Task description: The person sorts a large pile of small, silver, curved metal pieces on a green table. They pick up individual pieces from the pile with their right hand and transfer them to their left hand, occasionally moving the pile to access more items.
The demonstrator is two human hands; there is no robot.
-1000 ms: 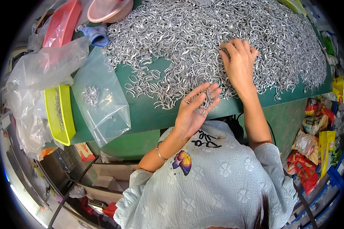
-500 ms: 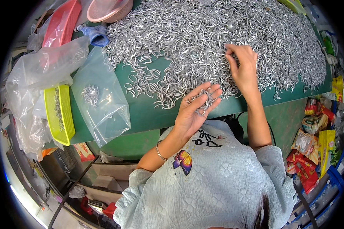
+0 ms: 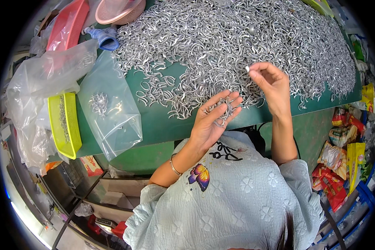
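A wide heap of small curved silvery metal pieces (image 3: 187, 46) covers most of the green table (image 3: 154, 125). My left hand (image 3: 210, 121) is turned palm up near the table's front edge, its fingers curled around several of these curved metal pieces (image 3: 226, 110). Just to the right, my right hand (image 3: 273, 85) hovers over the heap. Its thumb and index finger pinch one small bright piece (image 3: 247, 68), whose full shape is hidden by the fingertips.
On the left lie a clear plastic bag (image 3: 112, 112) with metal pieces inside and a yellow basket (image 3: 65, 125). Behind them are a red basket (image 3: 71, 25), a pink bowl (image 3: 121, 16) and a blue cloth item (image 3: 106, 37). Coloured packages (image 3: 333, 154) sit at the right.
My right hand has drawn back from the heap toward me and slightly right, and a small bright piece now shows between its fingertips. My left hand has stayed almost still.
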